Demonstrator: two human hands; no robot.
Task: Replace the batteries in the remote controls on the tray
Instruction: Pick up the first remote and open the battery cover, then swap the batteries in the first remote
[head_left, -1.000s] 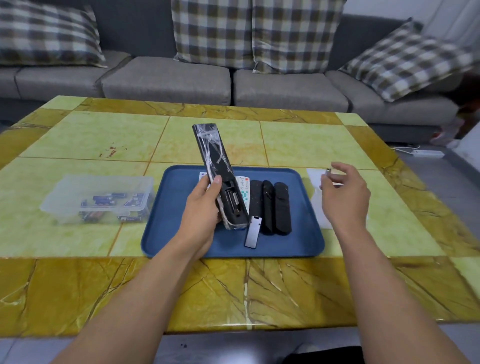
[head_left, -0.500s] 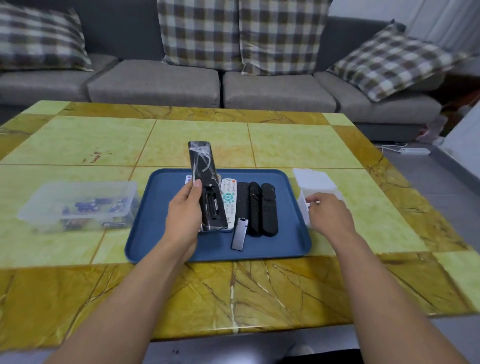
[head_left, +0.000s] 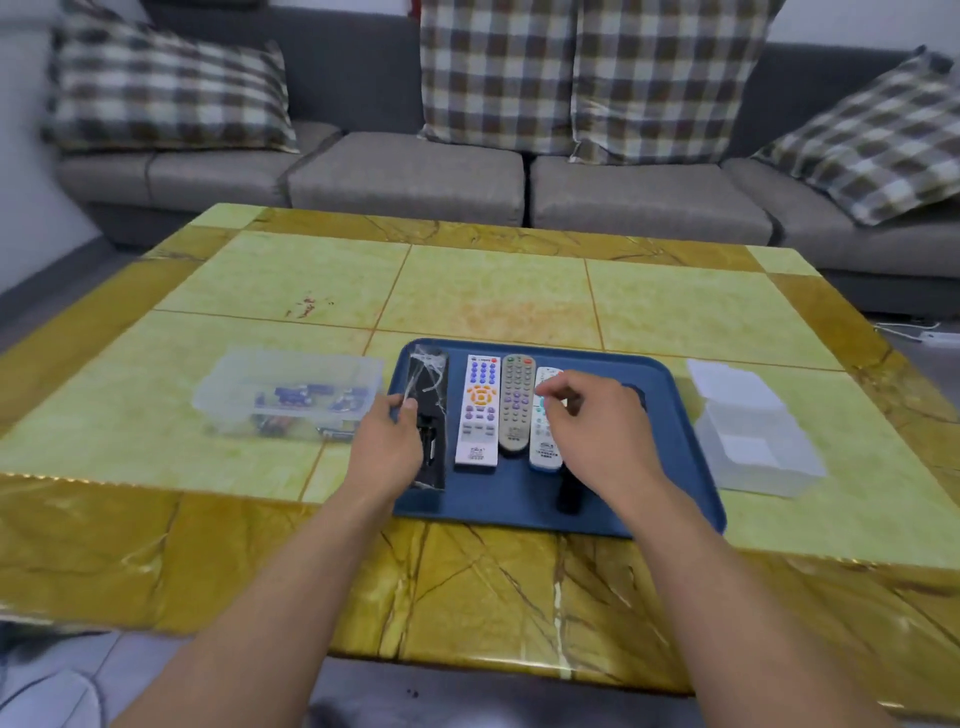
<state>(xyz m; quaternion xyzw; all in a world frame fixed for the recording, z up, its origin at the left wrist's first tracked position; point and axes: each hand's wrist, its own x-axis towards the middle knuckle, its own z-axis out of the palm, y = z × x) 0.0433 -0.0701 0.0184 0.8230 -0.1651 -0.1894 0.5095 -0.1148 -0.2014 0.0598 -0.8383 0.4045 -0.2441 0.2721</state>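
Observation:
A blue tray (head_left: 498, 501) lies on the table with several remotes side by side. At its left a black remote (head_left: 429, 382) wrapped in clear tape lies back up, its battery bay uncovered. My left hand (head_left: 387, 449) grips its near left edge, thumb on the remote. Beside it lie a white remote (head_left: 479, 410) with coloured buttons, a grey remote (head_left: 515, 402) and a small white remote (head_left: 545, 447). My right hand (head_left: 597, 431) hovers over the small white remote with loosely curled fingers, nothing seen in it. It hides the black remotes further right; a dark end (head_left: 569, 493) sticks out below it.
A clear plastic box (head_left: 291, 397) holding batteries stands left of the tray. A white translucent container (head_left: 753, 441) stands to the right of the tray. The yellow-green tiled table (head_left: 493, 296) stretches behind, and a grey sofa (head_left: 405, 171) with checked cushions stands beyond it.
My left hand has lowered the black remote flat onto the tray's left side. My right hand has come back from the white container to above the tray's middle.

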